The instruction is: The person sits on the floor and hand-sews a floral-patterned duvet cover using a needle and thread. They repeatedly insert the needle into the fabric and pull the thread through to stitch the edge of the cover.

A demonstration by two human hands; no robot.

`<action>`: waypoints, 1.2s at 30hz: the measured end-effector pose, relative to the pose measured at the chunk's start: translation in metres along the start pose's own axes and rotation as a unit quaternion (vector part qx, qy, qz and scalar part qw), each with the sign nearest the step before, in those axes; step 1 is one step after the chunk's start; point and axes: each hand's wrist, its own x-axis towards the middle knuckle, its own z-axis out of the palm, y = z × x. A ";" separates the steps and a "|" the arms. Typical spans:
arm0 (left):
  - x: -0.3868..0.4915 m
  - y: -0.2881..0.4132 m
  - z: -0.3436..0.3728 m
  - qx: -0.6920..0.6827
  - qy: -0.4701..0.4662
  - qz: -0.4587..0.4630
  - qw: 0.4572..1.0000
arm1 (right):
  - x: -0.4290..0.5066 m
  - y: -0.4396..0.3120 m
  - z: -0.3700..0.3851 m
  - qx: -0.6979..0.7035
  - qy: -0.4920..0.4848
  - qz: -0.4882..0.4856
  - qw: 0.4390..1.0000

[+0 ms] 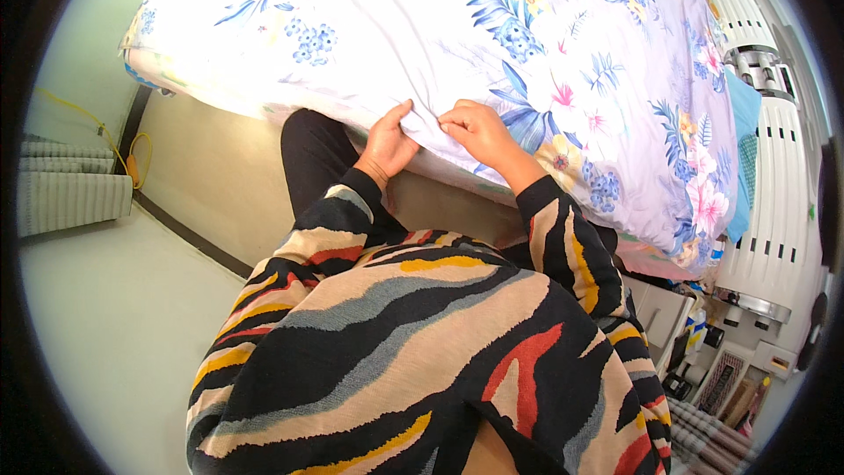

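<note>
A floral cloth cover (pixel 409 33), white to lilac with blue leaves and pink and yellow flowers, is spread over the bed in front of me. My left hand (pixel 389 142) is at its near edge, thumb on top and the fingers partly hidden under the fabric. Just to the right, my right hand (pixel 480 133) pinches a bit of the same cloth between thumb and fingertips. Creases run away from this spot across the cover. Both hands are close together but apart, above my lap.
A white slatted panel (pixel 778 185) stands along the bed's right side, with a blue cloth (pixel 742 152) beside it. Small items crowd a cabinet (pixel 653 316) at lower right. At left are a yellow cord (pixel 146 138) and striped fabric (pixel 76 201). My dark-trousered knee (pixel 313 152) meets the bed edge.
</note>
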 end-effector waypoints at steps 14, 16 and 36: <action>0.009 -0.007 0.001 0.161 0.224 0.092 0.957 | -0.005 0.027 -0.044 0.081 0.071 0.108 0.988; 0.006 -0.003 0.002 0.212 0.255 0.072 0.941 | -0.004 0.048 -0.042 0.094 0.119 0.111 0.982; 0.002 0.028 0.004 0.204 0.253 0.113 0.939 | 0.001 0.064 -0.030 0.054 0.250 -0.021 0.966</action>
